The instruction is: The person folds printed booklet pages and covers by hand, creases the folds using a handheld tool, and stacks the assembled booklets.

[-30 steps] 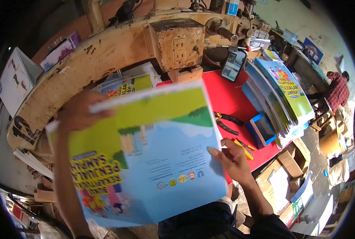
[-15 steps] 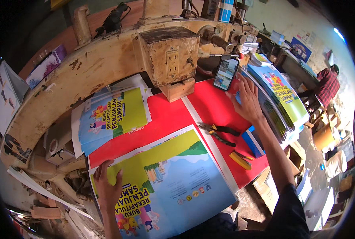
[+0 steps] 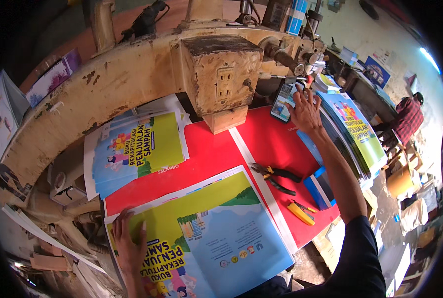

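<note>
My left hand (image 3: 128,242) rests on the left side of a pile of printed cover sheets (image 3: 231,223), green and light blue, its fingers apart. My right hand (image 3: 307,113) reaches to the far right, fingers spread over the right edge of an upright phone (image 3: 281,108) with a lit screen. Whether its fingertips touch the screen I cannot tell. Below that arm, black-and-yellow pliers (image 3: 277,175) lie on the red tabletop (image 3: 201,141). A small yellow-handled tool (image 3: 301,213) and a blue open box (image 3: 317,191) lie close by.
A worn beige machine frame (image 3: 132,74) arches over the table, with a boxy head carrying sockets (image 3: 225,83). More printed covers (image 3: 152,141) lie at the left. A tall stack of booklets (image 3: 355,124) stands at the right. A person in a checked shirt (image 3: 407,116) sits far right.
My right hand has moved up to the phone, and its fingers now overlap the screen's edge. My left hand stays on the sheets. The view has shifted slightly.
</note>
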### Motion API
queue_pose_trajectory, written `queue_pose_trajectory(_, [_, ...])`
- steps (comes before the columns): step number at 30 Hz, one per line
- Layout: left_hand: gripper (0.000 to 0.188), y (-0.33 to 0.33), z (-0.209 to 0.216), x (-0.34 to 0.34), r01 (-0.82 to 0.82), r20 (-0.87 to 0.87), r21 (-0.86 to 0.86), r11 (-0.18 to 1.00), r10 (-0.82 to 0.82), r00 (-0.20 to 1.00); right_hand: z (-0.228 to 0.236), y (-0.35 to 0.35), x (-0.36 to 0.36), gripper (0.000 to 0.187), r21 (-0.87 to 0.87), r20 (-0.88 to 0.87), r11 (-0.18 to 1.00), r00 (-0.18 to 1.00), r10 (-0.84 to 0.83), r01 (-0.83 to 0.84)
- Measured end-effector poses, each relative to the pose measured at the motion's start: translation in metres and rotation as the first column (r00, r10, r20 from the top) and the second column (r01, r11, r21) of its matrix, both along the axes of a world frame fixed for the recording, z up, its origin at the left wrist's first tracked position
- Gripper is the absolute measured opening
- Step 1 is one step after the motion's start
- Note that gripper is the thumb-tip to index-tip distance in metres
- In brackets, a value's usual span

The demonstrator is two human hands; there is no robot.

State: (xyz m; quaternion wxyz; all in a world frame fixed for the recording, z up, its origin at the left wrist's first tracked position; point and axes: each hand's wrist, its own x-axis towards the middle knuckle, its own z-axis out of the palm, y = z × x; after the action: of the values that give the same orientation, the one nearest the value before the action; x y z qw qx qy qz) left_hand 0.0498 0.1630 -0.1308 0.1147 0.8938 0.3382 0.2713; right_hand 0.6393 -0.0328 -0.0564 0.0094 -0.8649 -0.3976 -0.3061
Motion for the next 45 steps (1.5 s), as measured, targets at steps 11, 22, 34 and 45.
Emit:
queue_pose_trajectory(11, [0.044,-0.001,-0.001,0.002,-0.019,-0.004,-0.026,0.999,0.019,1.000,-0.010,-0.010,0.007,0.046,0.048,0.165,0.993,0.981,0.101,-0.110])
queue_pose_trajectory(22, [0.044,0.002,-0.003,0.000,-0.014,0.022,-0.009,1.000,0.014,1.000,-0.012,-0.018,0.000,0.044,0.007,0.105,0.997,0.991,0.081,-0.082])
queue_pose_trajectory(34, [0.042,0.002,-0.004,-0.002,-0.015,0.050,-0.051,0.999,0.017,0.999,-0.010,-0.015,-0.004,0.048,-0.118,0.021,0.992,0.999,0.043,-0.041])
queue_pose_trajectory(45, [0.044,0.003,-0.012,-0.008,-0.027,0.038,-0.012,1.000,0.027,0.999,-0.013,-0.032,-0.108,0.039,-0.093,-0.320,0.937,0.902,0.291,-0.336])
